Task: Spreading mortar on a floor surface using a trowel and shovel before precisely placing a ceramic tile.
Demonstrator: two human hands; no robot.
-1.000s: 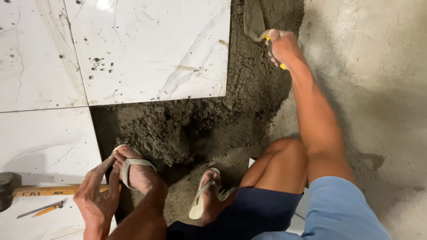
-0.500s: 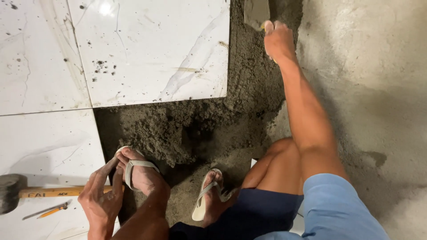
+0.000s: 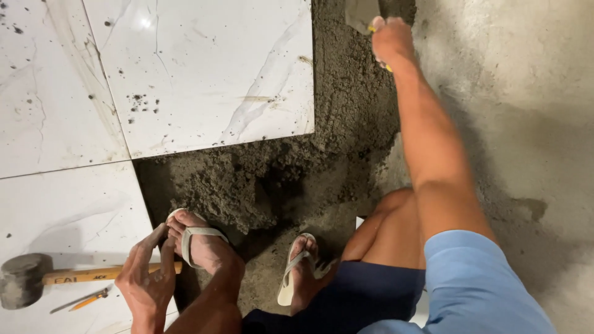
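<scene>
Grey steel trowel, yellow-handled, blade flat on wet dark mortar bed; top edge of view

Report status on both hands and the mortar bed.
Right hand gripping trowel at far end of mortar bed. Left hand resting on tile edge by left foot. Rubber mallet and pencil lie on near tile.

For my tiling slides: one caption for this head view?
Right hand holds a trowel over wet mortar beside white tiles; left hand rests by a mallet.
</scene>
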